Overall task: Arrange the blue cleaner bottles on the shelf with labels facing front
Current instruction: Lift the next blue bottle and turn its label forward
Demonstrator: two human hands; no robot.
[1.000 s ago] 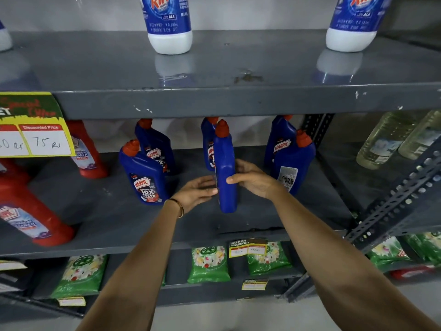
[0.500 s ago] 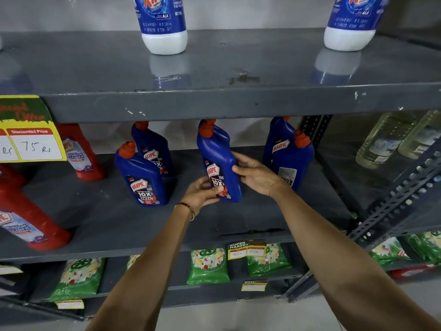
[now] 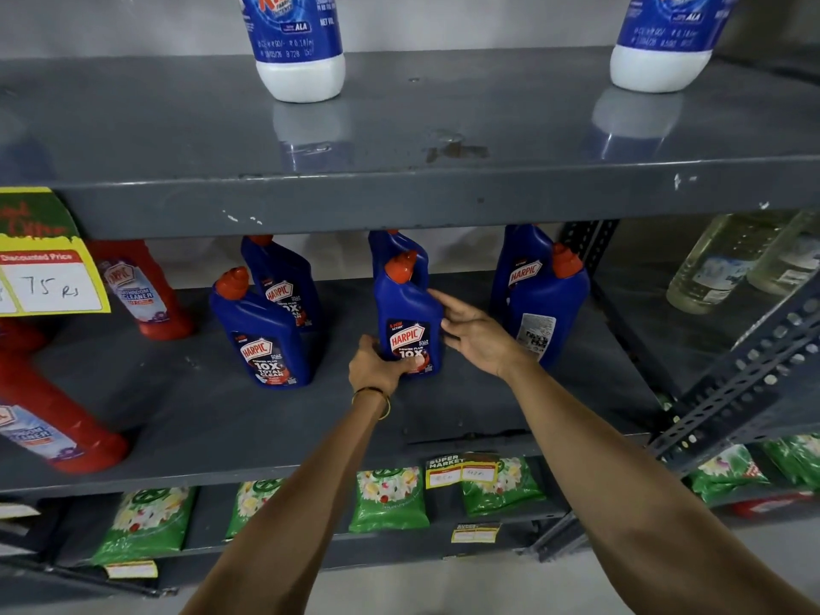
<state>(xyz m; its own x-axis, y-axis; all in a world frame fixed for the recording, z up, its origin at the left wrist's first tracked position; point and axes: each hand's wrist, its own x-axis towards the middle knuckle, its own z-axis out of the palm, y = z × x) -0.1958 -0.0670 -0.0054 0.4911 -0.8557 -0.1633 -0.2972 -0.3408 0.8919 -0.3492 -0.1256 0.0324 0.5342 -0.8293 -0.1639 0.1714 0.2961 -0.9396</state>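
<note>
Your left hand [image 3: 377,364] is gripping the base of the blue cleaner bottle [image 3: 408,317] — it is standing upright mid-shelf [image 3: 443,410], label facing you — while your right hand [image 3: 477,332], fingers spread loose, is touching its side.

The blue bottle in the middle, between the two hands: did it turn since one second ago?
Yes. The middle blue bottle turned; its label now faces front, like the left front bottle.
</note>
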